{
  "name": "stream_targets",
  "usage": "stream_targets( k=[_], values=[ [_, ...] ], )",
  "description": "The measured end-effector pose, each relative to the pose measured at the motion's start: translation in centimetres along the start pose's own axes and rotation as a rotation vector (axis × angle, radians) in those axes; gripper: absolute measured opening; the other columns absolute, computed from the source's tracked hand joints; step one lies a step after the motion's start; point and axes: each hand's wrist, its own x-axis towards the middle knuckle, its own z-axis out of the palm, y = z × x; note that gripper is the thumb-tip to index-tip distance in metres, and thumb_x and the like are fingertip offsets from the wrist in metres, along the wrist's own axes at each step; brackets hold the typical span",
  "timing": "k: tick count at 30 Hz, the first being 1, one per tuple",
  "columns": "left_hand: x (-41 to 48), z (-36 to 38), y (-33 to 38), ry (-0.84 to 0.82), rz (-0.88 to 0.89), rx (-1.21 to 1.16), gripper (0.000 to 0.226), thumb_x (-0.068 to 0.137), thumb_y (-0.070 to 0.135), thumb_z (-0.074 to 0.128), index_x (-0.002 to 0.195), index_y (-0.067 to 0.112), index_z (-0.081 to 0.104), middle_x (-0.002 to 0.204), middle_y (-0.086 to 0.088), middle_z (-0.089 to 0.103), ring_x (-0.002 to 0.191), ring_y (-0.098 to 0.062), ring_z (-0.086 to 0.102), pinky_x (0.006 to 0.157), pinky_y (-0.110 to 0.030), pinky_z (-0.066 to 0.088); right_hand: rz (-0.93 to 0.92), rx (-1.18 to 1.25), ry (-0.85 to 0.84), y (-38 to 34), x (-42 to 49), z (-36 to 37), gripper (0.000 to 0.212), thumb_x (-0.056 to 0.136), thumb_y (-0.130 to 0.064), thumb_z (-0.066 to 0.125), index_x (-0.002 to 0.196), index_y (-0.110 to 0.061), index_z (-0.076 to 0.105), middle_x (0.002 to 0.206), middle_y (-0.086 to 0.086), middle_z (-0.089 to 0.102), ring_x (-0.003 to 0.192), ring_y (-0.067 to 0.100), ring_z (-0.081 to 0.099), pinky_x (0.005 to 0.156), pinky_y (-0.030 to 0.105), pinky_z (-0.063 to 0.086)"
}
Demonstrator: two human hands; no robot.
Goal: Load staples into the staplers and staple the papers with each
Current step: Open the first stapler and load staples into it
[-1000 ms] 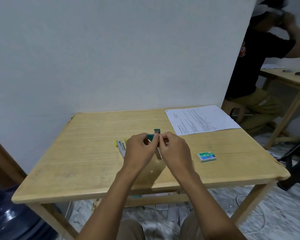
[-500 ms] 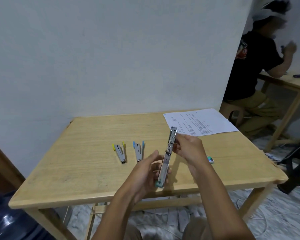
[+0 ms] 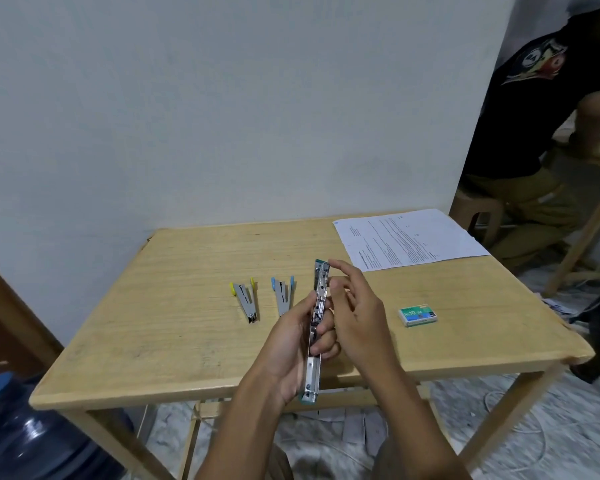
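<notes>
Left hand (image 3: 288, 344) holds the teal stapler (image 3: 316, 327) folded out flat, above the tabletop (image 3: 187, 327) near its front edge: fingers (image 3: 323, 346) curled around its middle, thumb on the other side, teal ends sticking out past the grip at both ends. Right hand (image 3: 357, 313) sits just beside it, fingers loosely spread and holding nothing, index tip touching or nearly touching the stapler's far end. On the tabletop: yellow stapler (image 3: 245, 299) and blue stapler (image 3: 283, 295) side by side to the left, staple box (image 3: 417, 314) to the right, papers (image 3: 409, 239) at the far right corner.
</notes>
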Motion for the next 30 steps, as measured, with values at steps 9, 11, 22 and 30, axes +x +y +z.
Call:
stream_targets(
  k=[9,11,22,30],
  values=[
    [-0.1,0.1,0.5,0.054,0.026,0.077,0.036,0.102,0.032,0.042,0.076,0.011,0.052,0.055,-0.001,0.033,0.036,-0.009,0.025,0.043,-0.022,0.025,-0.063,-0.082,0.016,-0.1,0.5,-0.4,0.014,0.100,-0.029,0.055,0.106,-0.038,0.063,0.086,-0.014,0.069,0.077,0.004,0.069,0.075,0.040,0.058],
    [0.0,0.2,0.5,0.074,0.036,0.067,0.033,0.103,0.031,0.040,0.082,0.009,0.053,0.054,-0.001,0.035,0.035,-0.009,0.027,0.042,-0.022,0.026,-0.035,-0.050,-0.031,-0.2,0.3,-0.4,0.010,0.099,-0.031,0.056,0.100,-0.039,0.063,0.074,-0.009,0.070,0.068,0.009,0.070,0.067,0.044,0.060],
    [-0.1,0.0,0.3,0.236,0.040,-0.018,0.041,0.104,0.032,0.041,0.074,0.007,0.054,0.051,0.000,0.034,0.035,-0.007,0.029,0.040,-0.021,0.029,-0.214,-0.074,0.050,0.7,-1.3,0.4,0.004,0.091,-0.035,0.061,0.089,-0.032,0.062,0.103,-0.021,0.061,0.083,0.012,0.069,0.068,0.043,0.060],
    [-0.1,-0.5,1.1,0.337,0.006,-0.124,0.026,0.098,0.034,0.054,0.087,0.011,0.062,0.063,-0.002,0.061,0.053,-0.012,0.059,0.052,-0.022,0.051,-0.478,-0.147,0.104,1.2,-2.5,0.8,0.004,0.086,-0.017,0.067,0.088,-0.014,0.069,0.094,-0.008,0.069,0.094,0.010,0.066,0.085,0.029,0.053]
  ],
)
